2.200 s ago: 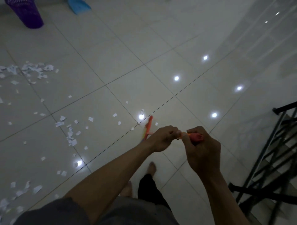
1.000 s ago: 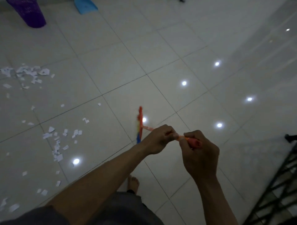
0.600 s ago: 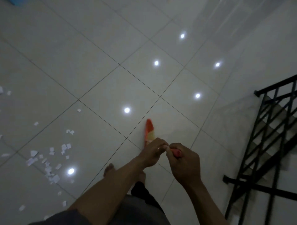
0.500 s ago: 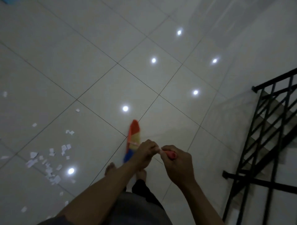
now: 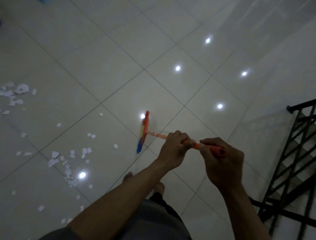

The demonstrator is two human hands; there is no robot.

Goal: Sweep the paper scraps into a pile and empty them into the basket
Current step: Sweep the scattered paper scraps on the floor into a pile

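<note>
Both hands grip the orange handle of a broom (image 5: 144,132). My left hand (image 5: 172,150) holds it lower down and my right hand (image 5: 220,162) is closed round its red top end. The broom head, with orange, yellow and blue bristles, rests on the pale tiled floor in front of me. White paper scraps (image 5: 68,159) lie scattered on the tiles to the left of the broom head. A denser patch of scraps (image 5: 14,93) sits at the far left edge. The basket is out of view.
A black metal stair railing (image 5: 290,164) stands at the right with steps behind it. A sliver of a blue dustpan (image 5: 44,1) shows at the top left edge. My bare feet (image 5: 127,177) are on the tiles below my hands. Ceiling lights reflect in the glossy floor.
The view has swung back to the left, so more scraps show and the railing has slid toward the right edge. The broom head has moved left, toward the scraps.
</note>
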